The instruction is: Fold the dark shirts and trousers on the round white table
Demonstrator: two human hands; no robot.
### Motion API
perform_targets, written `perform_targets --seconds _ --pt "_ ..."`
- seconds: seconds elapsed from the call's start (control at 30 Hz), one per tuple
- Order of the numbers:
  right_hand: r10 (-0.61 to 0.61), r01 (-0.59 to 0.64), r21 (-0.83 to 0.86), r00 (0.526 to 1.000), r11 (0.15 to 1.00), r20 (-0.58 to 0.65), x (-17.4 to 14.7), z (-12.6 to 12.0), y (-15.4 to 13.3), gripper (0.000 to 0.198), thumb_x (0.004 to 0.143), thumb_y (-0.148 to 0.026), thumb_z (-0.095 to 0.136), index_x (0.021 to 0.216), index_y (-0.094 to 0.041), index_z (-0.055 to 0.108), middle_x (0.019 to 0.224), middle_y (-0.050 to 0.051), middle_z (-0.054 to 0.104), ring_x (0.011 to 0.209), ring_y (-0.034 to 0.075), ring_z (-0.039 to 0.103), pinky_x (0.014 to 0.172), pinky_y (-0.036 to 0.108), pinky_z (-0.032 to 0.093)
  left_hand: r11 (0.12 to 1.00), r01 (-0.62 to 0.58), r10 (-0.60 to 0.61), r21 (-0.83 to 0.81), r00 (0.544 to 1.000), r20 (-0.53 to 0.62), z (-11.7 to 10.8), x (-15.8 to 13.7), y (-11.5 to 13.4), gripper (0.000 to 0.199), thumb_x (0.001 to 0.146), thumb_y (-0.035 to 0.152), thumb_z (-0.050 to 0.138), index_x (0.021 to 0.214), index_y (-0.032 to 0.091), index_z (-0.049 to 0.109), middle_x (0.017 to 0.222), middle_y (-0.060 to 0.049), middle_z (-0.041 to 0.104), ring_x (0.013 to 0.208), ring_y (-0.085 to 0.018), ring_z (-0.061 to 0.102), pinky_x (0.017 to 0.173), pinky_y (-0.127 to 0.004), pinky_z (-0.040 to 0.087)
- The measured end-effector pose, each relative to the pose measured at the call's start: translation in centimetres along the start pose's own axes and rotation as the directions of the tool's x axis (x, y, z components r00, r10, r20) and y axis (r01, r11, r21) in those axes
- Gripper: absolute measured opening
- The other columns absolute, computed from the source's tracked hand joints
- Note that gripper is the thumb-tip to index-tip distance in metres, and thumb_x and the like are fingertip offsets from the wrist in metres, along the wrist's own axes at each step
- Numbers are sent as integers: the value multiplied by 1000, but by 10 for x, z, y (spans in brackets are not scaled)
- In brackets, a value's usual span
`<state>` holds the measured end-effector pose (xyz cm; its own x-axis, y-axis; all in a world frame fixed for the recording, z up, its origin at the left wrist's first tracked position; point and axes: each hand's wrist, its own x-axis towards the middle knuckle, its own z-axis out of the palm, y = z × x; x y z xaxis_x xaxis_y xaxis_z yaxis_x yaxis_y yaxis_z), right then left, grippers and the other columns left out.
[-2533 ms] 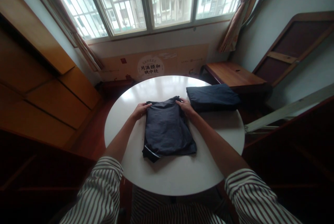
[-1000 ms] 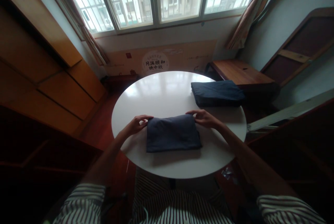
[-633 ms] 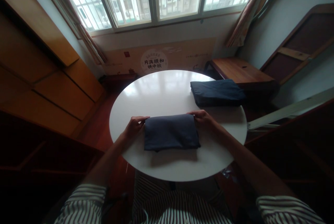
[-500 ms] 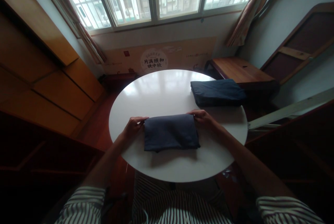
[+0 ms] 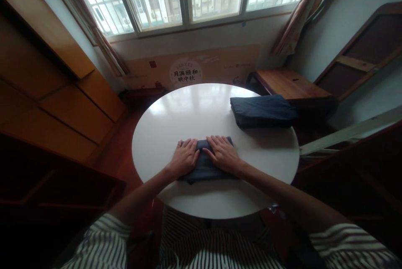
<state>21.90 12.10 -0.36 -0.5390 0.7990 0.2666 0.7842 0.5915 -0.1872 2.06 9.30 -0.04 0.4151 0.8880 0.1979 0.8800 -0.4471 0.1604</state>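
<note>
A folded dark blue cloth (image 5: 205,170) lies on the white oval table (image 5: 201,200) in front of me. Flat on its left part rests my left hand (image 5: 185,157), fingers stretched out and pointing away from me. My right hand (image 5: 222,154) presses flat on the right part, its fingers also extended and the thumb turned inward. Neither hand grips anything. Much of the cloth is hidden under both palms, so whether it is a garment I cannot tell.
A thicker folded dark cloth pile (image 5: 264,111) sits at the table's right rear edge. Behind it stands a low wooden bench (image 5: 292,83). Wooden cabinets (image 5: 72,106) line the left side, and a printed banner (image 5: 213,66) hangs below the window.
Both hands have let go of the cloth's far corners and moved inward onto its top, fingers now flat. The cloth stays in about the same place; the other pile has not moved.
</note>
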Motion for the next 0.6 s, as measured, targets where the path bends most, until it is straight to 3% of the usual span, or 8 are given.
perform_targets --seconds 0.17,0.3,0.37,0.5,0.57,0.6 --pt "20 -20 1 999 1000 44 -15 -1 42 52 103 -41 37 139 -8 52 143 20 54 133 35 48 110 52 36 994 92 -94 -58 995 -42 7 -25 -43 49 103 41 37 142 13 45 144 -20 52 135 -32 47 110 -55 38" --pt "-69 46 122 978 991 196 14 -32 57 56 91 -47 59 133 -9 58 128 20 63 119 32 59 100 40 47 948 71 -61 -310 997 40 -15 -1 -69 52 96 54 49 129 15 59 125 -16 65 116 -27 62 101 -41 48" --pt "-56 -6 161 922 987 383 39 -48 58 54 80 -47 72 121 -12 66 117 16 69 106 30 65 86 34 52 892 122 -46 -435 982 181 -25 20 -77 54 87 58 61 119 15 66 110 -12 71 99 -25 67 87 -33 54" --pt "-79 -136 241 698 961 712 77 -68 56 40 66 -42 82 93 -15 72 88 6 72 77 21 66 60 25 47 817 191 90 -544 890 447 -38 49 -80 46 72 57 75 90 14 73 75 -2 67 67 -17 63 57 -23 47" --pt "-120 -182 309 652 934 749 85 -76 54 44 64 -41 84 96 -14 71 83 4 72 73 18 64 58 24 46 804 180 137 -566 871 472 -48 54 -76 43 70 52 78 89 13 72 73 0 66 64 -15 60 54 -22 44" --pt "-135 -185 336 663 924 737 86 -81 53 45 65 -39 83 100 -14 70 83 4 72 72 18 64 58 23 46 805 152 156 -573 878 453 -55 55 -73 42 71 49 78 92 13 72 75 -1 67 65 -15 61 55 -22 45"
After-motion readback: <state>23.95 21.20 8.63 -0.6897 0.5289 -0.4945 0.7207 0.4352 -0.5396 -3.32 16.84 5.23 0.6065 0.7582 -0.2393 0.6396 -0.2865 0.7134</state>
